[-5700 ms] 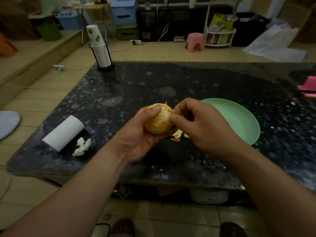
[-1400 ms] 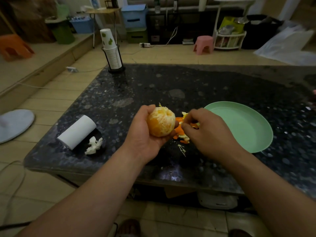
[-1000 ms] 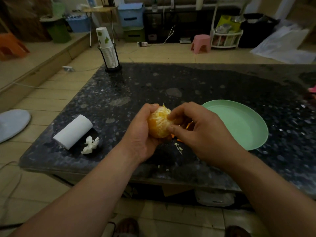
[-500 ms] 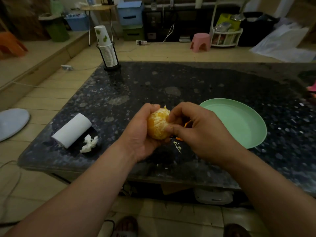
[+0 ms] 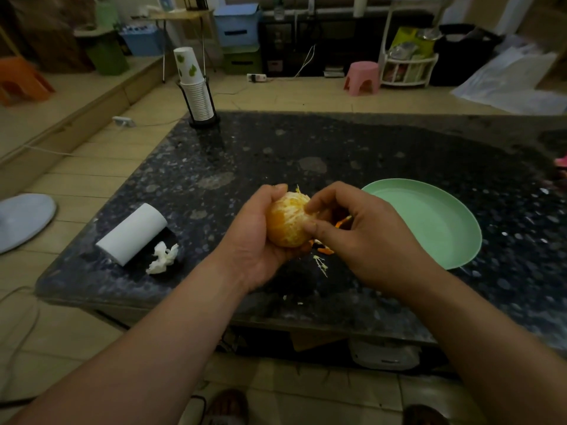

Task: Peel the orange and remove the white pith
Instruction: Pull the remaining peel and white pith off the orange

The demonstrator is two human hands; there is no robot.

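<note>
A peeled orange [image 5: 287,220], streaked with white pith, is held above the dark stone table [image 5: 337,154]. My left hand [image 5: 254,237] cups it from the left and below. My right hand [image 5: 362,237] touches its right side, thumb and forefinger pinching at the pith on the surface. Orange peel scraps [image 5: 322,247] lie on the table under my right hand, mostly hidden. A pale strand of pith [image 5: 320,263] lies just in front of them.
A green plate [image 5: 441,222] sits to the right of my hands. A white paper roll [image 5: 132,233] and a crumpled tissue [image 5: 162,259] lie at the left front. A stack of paper cups in a black holder [image 5: 196,93] stands at the far left corner.
My right hand came back from the peel scraps on the table to the orange and now picks at its right side. My left hand keeps its hold on the orange.
</note>
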